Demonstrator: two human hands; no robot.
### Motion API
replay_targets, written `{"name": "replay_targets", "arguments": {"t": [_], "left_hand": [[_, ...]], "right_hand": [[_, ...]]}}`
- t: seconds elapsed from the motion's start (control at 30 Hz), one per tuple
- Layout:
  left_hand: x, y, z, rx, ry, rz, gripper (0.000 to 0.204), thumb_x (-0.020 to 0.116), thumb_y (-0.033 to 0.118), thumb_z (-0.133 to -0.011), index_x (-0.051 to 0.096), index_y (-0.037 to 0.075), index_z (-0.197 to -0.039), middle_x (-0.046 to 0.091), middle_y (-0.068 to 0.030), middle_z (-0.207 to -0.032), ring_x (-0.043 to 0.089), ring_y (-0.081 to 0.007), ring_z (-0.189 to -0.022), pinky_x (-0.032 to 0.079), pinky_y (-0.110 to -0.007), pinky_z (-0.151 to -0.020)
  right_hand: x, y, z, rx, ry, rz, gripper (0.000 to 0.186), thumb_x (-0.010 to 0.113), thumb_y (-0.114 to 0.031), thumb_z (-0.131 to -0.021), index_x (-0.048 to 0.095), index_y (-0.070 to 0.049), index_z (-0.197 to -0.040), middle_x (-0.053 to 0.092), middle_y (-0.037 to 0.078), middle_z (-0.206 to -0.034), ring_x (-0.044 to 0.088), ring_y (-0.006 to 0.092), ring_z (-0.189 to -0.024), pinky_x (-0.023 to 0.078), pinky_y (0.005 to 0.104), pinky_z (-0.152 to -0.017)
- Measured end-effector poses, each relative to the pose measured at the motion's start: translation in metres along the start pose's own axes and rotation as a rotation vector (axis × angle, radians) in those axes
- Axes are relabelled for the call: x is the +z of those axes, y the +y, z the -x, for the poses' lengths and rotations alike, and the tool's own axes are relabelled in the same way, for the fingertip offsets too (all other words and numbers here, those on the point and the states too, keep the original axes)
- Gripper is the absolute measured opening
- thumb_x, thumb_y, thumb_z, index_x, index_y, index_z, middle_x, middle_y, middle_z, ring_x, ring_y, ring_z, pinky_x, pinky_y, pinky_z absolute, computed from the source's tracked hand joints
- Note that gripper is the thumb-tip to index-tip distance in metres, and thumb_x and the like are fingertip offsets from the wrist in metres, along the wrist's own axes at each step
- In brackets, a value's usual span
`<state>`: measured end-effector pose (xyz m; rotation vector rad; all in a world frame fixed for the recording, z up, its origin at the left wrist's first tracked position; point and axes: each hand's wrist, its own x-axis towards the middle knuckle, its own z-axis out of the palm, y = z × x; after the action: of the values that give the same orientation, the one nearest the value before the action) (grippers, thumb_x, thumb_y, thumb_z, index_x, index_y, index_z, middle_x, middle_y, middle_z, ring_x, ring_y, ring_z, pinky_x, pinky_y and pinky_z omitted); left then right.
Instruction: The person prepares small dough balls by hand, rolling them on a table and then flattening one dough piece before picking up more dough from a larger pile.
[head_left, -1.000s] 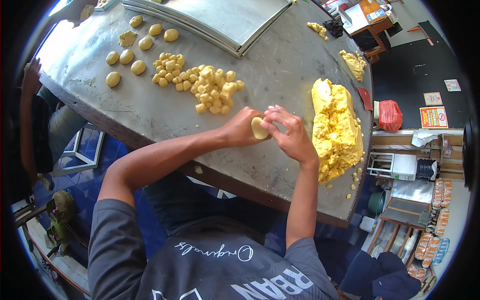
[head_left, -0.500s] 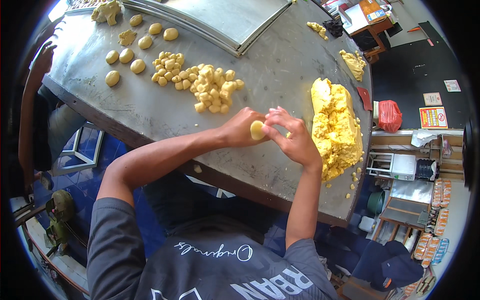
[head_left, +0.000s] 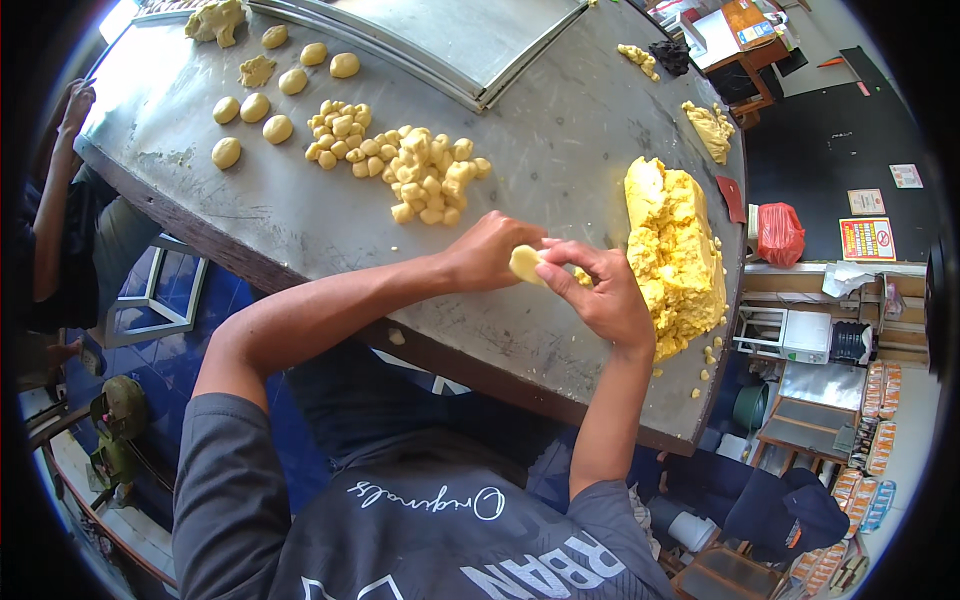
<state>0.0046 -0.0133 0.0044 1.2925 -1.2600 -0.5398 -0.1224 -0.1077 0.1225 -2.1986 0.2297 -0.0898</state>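
Pale yellow dough piece (head_left: pixel 524 263) between my left hand (head_left: pixel 487 252) and right hand (head_left: pixel 603 292). Deep yellow crumbly dough block (head_left: pixel 675 255) at the bench's right edge; paler yellow pellets (head_left: pixel 425 172) mid-bench. Bench (head_left: pixel 300 220): dull scratched grey, dark brown rim. My shirt (head_left: pixel 420 540): charcoal grey, white script.

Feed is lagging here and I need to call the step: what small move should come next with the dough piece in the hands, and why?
Probably keep working the dough piece between the left hand and right hand until it is round: it looks uneven, unlike the smooth balls lined up beyond the pile of cut pieces.
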Motion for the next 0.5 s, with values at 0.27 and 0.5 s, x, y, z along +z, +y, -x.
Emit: {"name": "replay_targets", "arguments": {"t": [0.27, 0.5], "left_hand": [[0.001, 0.001, -0.001, -0.017, -0.052, 0.02, 0.017, 0.072, 0.016, -0.076, 0.064, 0.003, -0.082, 0.063, -0.0165, -0.069, 0.062, -0.0369, -0.066, 0.048, -0.038, -0.059], [0.002, -0.004, 0.0, -0.014, -0.027, 0.016, 0.017, 0.072, 0.016, -0.076, 0.062, 0.003, -0.08, 0.062, -0.0167, -0.068, 0.06, -0.0387, -0.065, 0.047, -0.038, -0.056]], "right_hand": [[0.011, 0.022, -0.009, -0.085, 0.069, 0.323, 0.028, 0.063, -0.016, -0.088, 0.064, 0.003, -0.108, 0.068, 0.019, -0.097, 0.066, 0.0287, -0.089, 0.032, 0.0459, -0.109], [0.015, 0.025, -0.01, -0.052, 0.068, 0.4, 0.035, 0.061, -0.017, -0.089, 0.06, 0.002, -0.118, 0.067, 0.016, -0.097, 0.064, 0.0282, -0.093, 0.023, 0.0498, -0.113]]}}
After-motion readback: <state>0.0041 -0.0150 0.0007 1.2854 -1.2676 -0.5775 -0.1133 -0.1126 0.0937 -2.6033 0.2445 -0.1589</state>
